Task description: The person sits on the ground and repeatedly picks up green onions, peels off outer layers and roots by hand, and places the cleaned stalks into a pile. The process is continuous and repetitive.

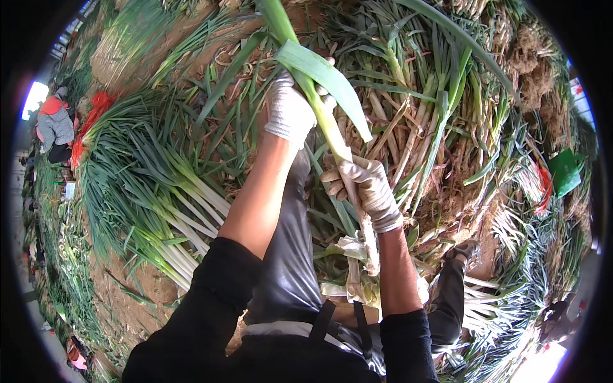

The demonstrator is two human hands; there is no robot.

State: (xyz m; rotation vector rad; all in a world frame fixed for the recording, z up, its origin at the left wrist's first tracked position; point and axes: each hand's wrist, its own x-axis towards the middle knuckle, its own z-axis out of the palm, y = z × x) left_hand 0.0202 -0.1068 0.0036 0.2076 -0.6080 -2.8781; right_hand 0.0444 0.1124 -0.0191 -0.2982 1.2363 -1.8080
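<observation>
A large green onion (327, 123) slants across the middle of the view, its green leaves at the top and its pale stem end low. My left hand (291, 107), in a white knit glove, is closed around the upper stem just below the leaf fork. Lower down, my right hand (366, 189) grips the stem; its glove is striped and soiled. One broad leaf (330, 79) folds over beside my left fingers and hides part of them. Below my right hand, the onion's brownish outer skin (368, 239) hangs along the stem end.
Cleaned green onions (182, 210) with white stems lie in a pile at left. Uncleaned, soil-covered ones (412, 119) are heaped at upper right. Loose leaves litter the soil (129, 277). A person (56, 127) is at far left, and a green container (565, 172) at far right.
</observation>
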